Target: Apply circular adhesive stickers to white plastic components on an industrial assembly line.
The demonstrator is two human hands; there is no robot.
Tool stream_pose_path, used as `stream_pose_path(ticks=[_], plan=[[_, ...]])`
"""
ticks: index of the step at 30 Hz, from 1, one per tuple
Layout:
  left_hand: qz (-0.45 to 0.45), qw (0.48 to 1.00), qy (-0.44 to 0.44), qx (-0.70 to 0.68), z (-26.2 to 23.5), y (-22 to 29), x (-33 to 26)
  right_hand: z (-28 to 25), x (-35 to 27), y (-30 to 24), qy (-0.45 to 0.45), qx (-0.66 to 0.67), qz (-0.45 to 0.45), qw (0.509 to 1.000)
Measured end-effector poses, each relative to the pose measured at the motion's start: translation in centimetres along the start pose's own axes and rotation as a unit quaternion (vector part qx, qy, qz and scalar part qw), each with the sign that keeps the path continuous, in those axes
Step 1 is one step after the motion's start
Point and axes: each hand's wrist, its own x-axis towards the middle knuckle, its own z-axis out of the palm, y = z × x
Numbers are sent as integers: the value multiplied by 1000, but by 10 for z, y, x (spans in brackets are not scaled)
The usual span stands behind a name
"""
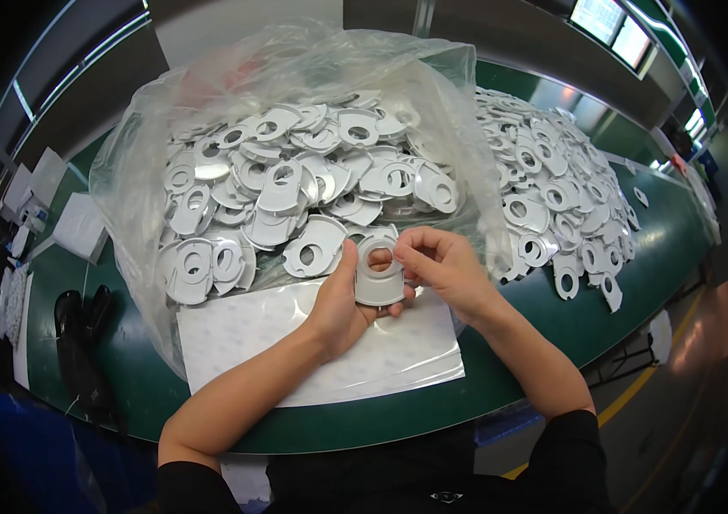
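Note:
A light grey plastic part (378, 289), flat with a round hole, is held up in front of me over the white sheets (248, 349). My left hand (340, 300) grips its left side, thumb along the edge and fingers behind it. Closed at the upper right edge of the same part is my right hand (443, 267), its thumb and forefinger by the ring around the hole. Just beyond my hands, a large clear plastic bag (137, 171) lies spread wide, full of similar grey parts (278, 184).
A second heap of grey parts (552, 184) lies loose on the green table (664, 227) to the right. At the left rest a black object (81, 351), a white box-like stack (80, 224) and a keyboard (13, 300). The table's curved front edge runs beneath my forearms.

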Motion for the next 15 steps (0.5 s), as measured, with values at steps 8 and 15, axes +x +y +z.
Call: stream_pose_path(ticks=[8, 15], plan=[[-1, 1000, -1, 3, -1, 1, 0, 1, 1, -1, -6, -2, 3, 1000], [-1, 1000, 3, 8, 0, 1, -1, 2, 2, 2, 2, 9, -15, 1000]])
